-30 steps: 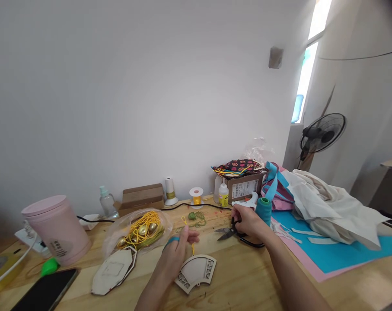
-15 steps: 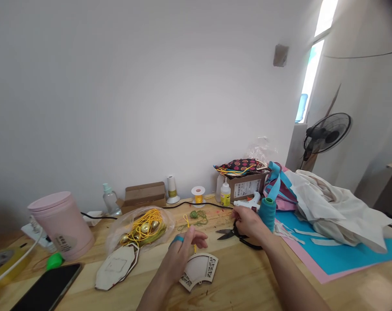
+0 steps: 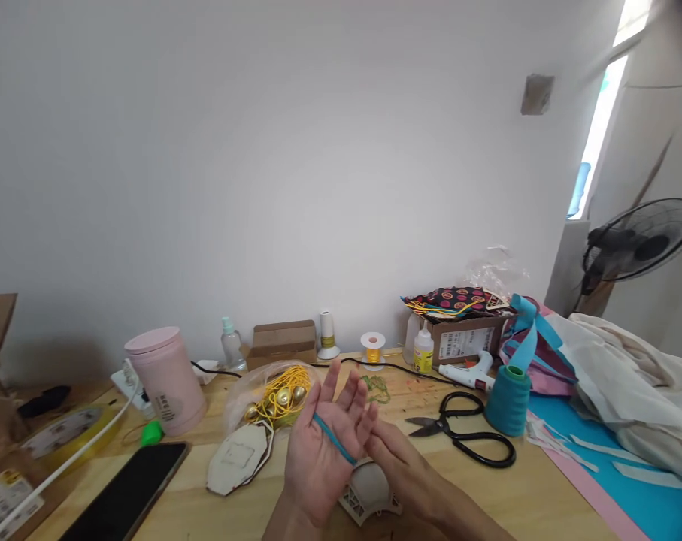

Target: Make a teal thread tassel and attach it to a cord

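My left hand (image 3: 326,451) is turned palm up, its fingers apart and slightly bent, with a thin teal band (image 3: 334,439) running across the palm. Against its little-finger side lies my right hand (image 3: 402,466), fingers pressed together; the tips are hidden, so what they hold, if anything, does not show. Below both hands is a fan-shaped wooden piece (image 3: 368,492) with cut-out lattice ends, partly covered. Black-handled scissors (image 3: 445,426) rest to the right of my hands. Green thread (image 3: 379,388) lies just behind the fingers.
A plastic bag of yellow cords and gold bells (image 3: 284,394), a white octagonal piece (image 3: 236,457), a phone (image 3: 126,492) and a pink tumbler (image 3: 168,383) are on the left. At right stand a teal thread cone (image 3: 508,402), a glue gun (image 3: 465,373) and a glue bottle (image 3: 423,352).
My right hand has let go of the scissors and moved left to my left hand. The left hand has turned palm up. The view has swung left.
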### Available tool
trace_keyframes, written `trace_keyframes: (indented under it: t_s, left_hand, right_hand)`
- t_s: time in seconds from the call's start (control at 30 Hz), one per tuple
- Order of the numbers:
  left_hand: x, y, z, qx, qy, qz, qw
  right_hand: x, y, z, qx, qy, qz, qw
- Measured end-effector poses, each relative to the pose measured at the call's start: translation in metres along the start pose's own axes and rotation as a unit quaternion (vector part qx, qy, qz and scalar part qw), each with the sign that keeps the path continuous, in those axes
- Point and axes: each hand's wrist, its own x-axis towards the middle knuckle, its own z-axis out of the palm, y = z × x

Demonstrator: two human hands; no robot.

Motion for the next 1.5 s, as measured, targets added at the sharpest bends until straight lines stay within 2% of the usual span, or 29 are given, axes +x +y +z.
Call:
trace_keyframes:
  t_s: [0.07, 0.17, 0.3, 0.4, 0.5, 0.6, 0.67, 0.77, 0.87, 0.97, 1.03, 1.1, 1.13, 1.2, 1.27, 1.37, 1.43, 1.5]
  left_hand:
    - [0.001, 0.003, 0.0, 0.014, -0.001, 0.045, 0.999]
    - [0.002, 0.009, -0.002, 0.047, 0.019, 0.109, 0.993]
    - [0.004, 0.016, -0.006, 0.043, 0.05, 0.128, 0.99]
    - [0.006, 0.014, -0.009, 0.055, 0.053, 0.084, 0.994]
    - [0.009, 0.0, -0.013, 0.114, 0.071, -0.004, 0.991]
    - [0.01, -0.022, -0.018, 0.211, 0.092, -0.118, 0.966]
    - [0.009, -0.034, -0.022, 0.283, 0.098, -0.179, 0.937]
    - [0.007, -0.043, -0.027, 0.349, 0.075, -0.213, 0.91]
    - [0.008, -0.042, -0.032, 0.353, 0.035, -0.217, 0.909]
    - [0.011, -0.041, -0.035, 0.347, 0.029, -0.202, 0.915]
    - [0.013, -0.041, -0.036, 0.342, 0.029, -0.181, 0.921]
    - [0.013, -0.04, -0.035, 0.336, 0.028, -0.153, 0.929]
    - [0.014, -0.04, -0.034, 0.333, 0.028, -0.139, 0.932]
    - [0.015, -0.037, -0.029, 0.324, 0.032, -0.111, 0.939]
    - [0.017, -0.034, -0.021, 0.314, 0.039, -0.084, 0.945]
    - [0.024, -0.029, -0.004, 0.297, 0.038, -0.052, 0.953]
    - [0.029, -0.026, 0.01, 0.29, 0.026, -0.042, 0.956]
    - [0.031, -0.023, 0.021, 0.29, 0.016, -0.036, 0.956]
  right_hand:
    - [-0.001, 0.005, 0.003, -0.02, -0.058, 0.027, 0.998]
    - [-0.002, 0.007, 0.001, -0.124, -0.134, 0.037, 0.983]
    - [-0.004, -0.004, -0.007, -0.294, -0.123, -0.033, 0.947]
    - [-0.003, -0.01, -0.016, -0.352, -0.1, -0.063, 0.928]
    - [-0.002, -0.01, -0.025, -0.38, -0.087, -0.097, 0.916]
    - [-0.001, -0.008, -0.035, -0.392, -0.082, -0.11, 0.91]
    - [-0.001, -0.009, -0.045, -0.414, -0.08, -0.079, 0.903]
    - [-0.002, -0.012, -0.065, -0.432, -0.065, -0.002, 0.899]
    - [-0.003, -0.017, -0.094, -0.435, -0.037, 0.068, 0.897]
    - [-0.004, -0.021, -0.129, -0.479, -0.036, 0.083, 0.873]
    - [-0.01, -0.02, -0.153, -0.52, 0.003, 0.079, 0.85]
    - [-0.022, -0.012, -0.172, -0.532, 0.098, 0.094, 0.836]
    - [-0.03, -0.006, -0.179, -0.513, 0.144, 0.102, 0.84]
    - [-0.046, 0.01, -0.186, -0.428, 0.221, 0.114, 0.869]
    - [-0.059, 0.024, -0.186, -0.335, 0.283, 0.122, 0.891]
    - [-0.066, 0.032, -0.178, -0.245, 0.362, 0.104, 0.894]
    - [-0.065, 0.03, -0.172, -0.211, 0.38, 0.078, 0.897]
    - [-0.063, 0.027, -0.169, -0.184, 0.369, 0.062, 0.909]
